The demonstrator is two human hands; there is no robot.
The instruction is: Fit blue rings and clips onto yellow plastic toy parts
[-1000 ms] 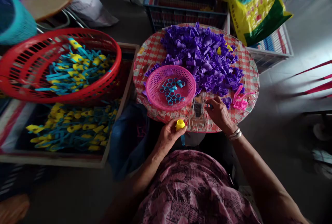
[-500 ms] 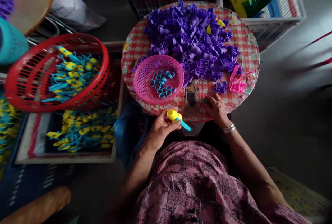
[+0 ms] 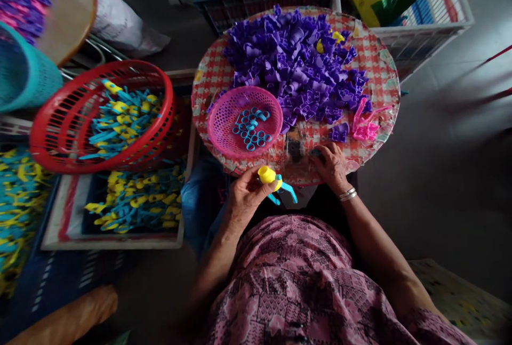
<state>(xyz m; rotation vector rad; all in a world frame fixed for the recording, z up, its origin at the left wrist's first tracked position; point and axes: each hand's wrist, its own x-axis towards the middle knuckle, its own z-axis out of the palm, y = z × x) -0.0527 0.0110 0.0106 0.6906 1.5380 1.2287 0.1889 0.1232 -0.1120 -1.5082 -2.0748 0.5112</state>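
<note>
Rings (image 3: 251,130) in pink basket (image 3: 218,137), clips (image 3: 120,121) in red basket (image 3: 168,89); left fingers (image 3: 256,187) clamped on one clip (image 3: 269,176); right fingers (image 3: 324,155), hold unclear.

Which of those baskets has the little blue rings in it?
The small pink basket on the round table, just ahead of the left hand. The big red basket beside it holds longer yellow-and-blue pieces instead.

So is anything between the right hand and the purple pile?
Nothing visible blocks it. The right hand rests at the near edge of the checked table; only bare tabletop and loose purple pieces lie between it and the purple pile. The left hand, holding a yellow-and-blue piece, is off to the side.
</note>
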